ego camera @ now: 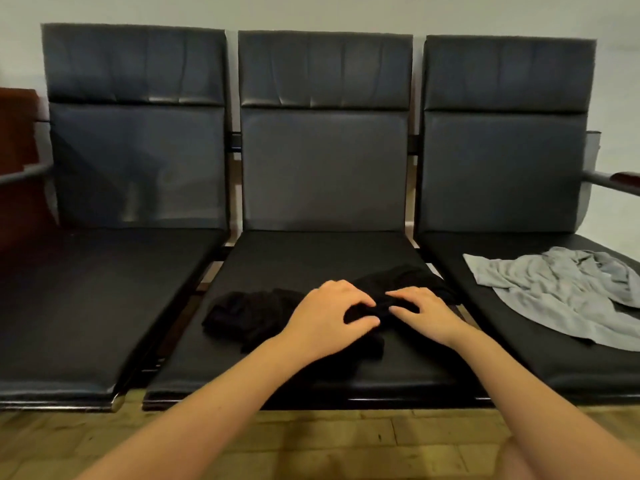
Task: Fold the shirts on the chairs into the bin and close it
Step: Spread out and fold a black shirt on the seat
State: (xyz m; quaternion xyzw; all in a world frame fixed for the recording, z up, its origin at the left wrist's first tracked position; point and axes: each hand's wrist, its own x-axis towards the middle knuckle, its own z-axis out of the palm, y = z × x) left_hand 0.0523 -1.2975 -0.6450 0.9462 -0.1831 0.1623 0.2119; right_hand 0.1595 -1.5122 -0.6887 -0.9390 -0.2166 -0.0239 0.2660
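**Two hands gather a black shirt on the middle chair**

A person's two bare forearms reach forward from the bottom of the view toward a row of three joined black chairs against a pale wall. Both hands meet over the middle chair seat, where a black shirt lies crumpled.

The left hand rests palm down on the shirt, its fingers curled over a bunch of the dark cloth, with the thumb tucked in below the fingers. The right hand lies just beside it, fingers bent and pressing into the same bunched fold. The fingertips of the two hands nearly meet, with a ridge of cloth gathered between them. How firmly either hand has the cloth is hard to tell, since black fabric on a black seat hides the folds.

The shirt spreads out both ways from the hands: one rumpled mass trails off to the left of the left hand, another runs up and away beyond the right hand toward the gap between seats.

Well to the right of the right hand, a grey shirt lies loosely spread and wrinkled on the right chair seat. The left chair seat lies well to the left of the left hand. Below the forearms is a wooden floor.
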